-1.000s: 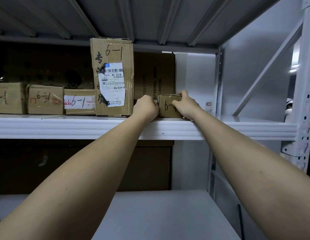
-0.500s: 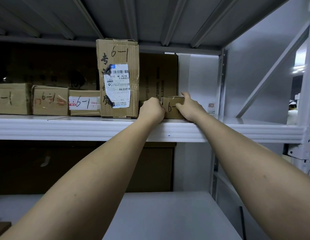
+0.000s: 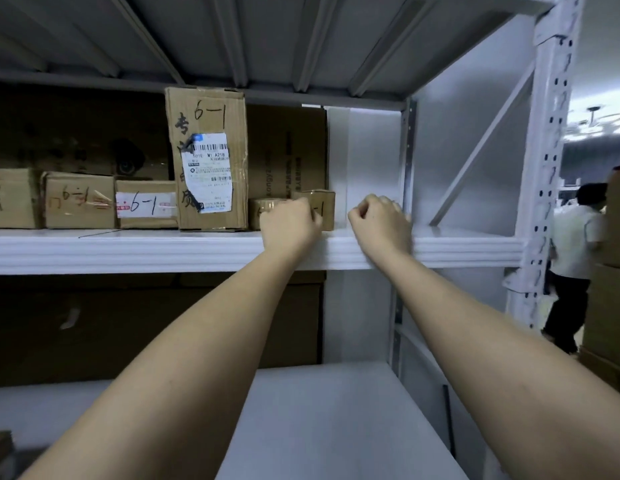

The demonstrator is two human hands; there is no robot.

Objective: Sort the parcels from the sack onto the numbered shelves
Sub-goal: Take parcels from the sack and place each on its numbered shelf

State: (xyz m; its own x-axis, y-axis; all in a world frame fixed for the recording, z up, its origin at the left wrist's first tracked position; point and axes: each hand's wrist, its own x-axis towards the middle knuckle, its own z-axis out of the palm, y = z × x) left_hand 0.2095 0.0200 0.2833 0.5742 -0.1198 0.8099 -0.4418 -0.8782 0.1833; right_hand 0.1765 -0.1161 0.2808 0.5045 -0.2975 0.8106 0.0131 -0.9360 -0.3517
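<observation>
Behind the left hand point(image 3: 290, 223), a small parcel point(image 3: 323, 208) is sitting on the shelf point(image 3: 128, 249), tall box point(image 3: 207, 157) adjoining. Right hand point(image 3: 379, 223) is hovering apart, fingers curled, gripping nothing; left grip cannot be determined.

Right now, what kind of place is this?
Probably a parcel storeroom or warehouse: cardboard boxes marked 6-1 sit in a row on a white metal shelf, and more boxes are stacked at right.
</observation>
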